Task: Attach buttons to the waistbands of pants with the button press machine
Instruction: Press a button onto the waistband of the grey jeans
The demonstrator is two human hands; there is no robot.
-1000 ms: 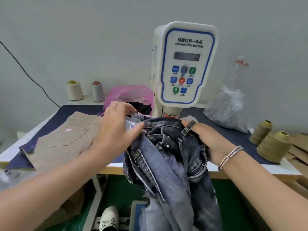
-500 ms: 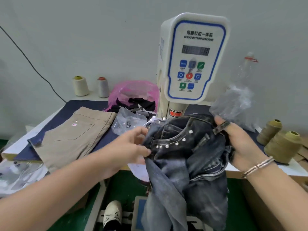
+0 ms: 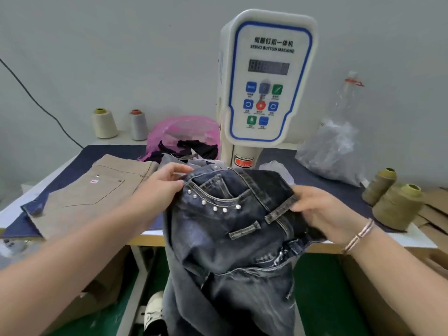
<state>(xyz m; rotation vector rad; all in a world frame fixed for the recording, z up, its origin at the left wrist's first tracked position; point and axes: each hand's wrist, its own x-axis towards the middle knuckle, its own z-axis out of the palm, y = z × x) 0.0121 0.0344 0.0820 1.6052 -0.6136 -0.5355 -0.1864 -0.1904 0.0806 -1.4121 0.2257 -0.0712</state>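
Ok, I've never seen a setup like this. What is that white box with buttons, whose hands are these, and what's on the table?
The view comes from a camera worn on the person's head, looking down at their own hands. The white box is a servo button machine, which presses buttons onto waistbands. The left hand and right hand both grip the dark jeans at the waistband, in front of the machine. On the table lie tan pants, a pink bag, a clear plastic bag and several thread cones.

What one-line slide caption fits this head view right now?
Both hands, left and right, grip the waistband of dark studded denim jeans before the white servo button press machine.
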